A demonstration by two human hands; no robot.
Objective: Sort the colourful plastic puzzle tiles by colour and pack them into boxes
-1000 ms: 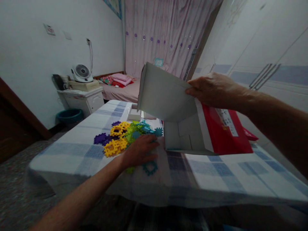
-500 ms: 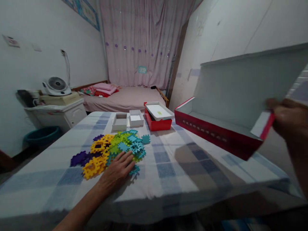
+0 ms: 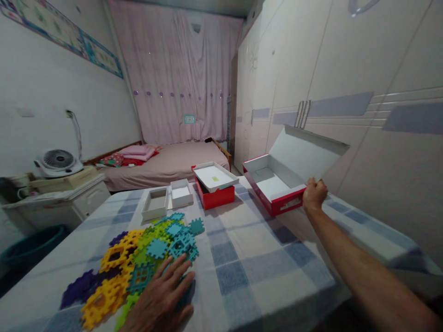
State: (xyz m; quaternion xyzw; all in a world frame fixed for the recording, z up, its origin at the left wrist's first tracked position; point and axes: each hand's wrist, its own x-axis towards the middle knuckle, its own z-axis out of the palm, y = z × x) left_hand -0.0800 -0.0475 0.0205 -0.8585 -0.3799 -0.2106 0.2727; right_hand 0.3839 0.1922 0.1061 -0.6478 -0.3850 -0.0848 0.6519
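Note:
My right hand (image 3: 314, 193) grips the near right corner of a red cardboard box (image 3: 289, 203). Its hinged lid (image 3: 308, 150) stands raised, showing a white inside, and the box rests on or just over the table's right side. My left hand (image 3: 162, 293) lies flat with fingers spread on the near edge of a heap of plastic interlocking tiles. Teal tiles (image 3: 157, 249) are closest to its fingertips. Yellow tiles (image 3: 107, 295) and purple tiles (image 3: 81, 288) lie to the left, with green tiles (image 3: 140, 253) between.
Beyond the heap stand two small white boxes, one grey inside (image 3: 155, 203) and one white inside (image 3: 182, 193). A red box (image 3: 218, 198) with a tilted white lid (image 3: 214, 176) sits beside them. A checked cloth (image 3: 238, 258) covers the table. A wardrobe (image 3: 387, 184) rises at right.
My right hand has lowered the red cardboard box and moved it away from me towards the table. The left hand stays on the tiles. The head view has shifted.

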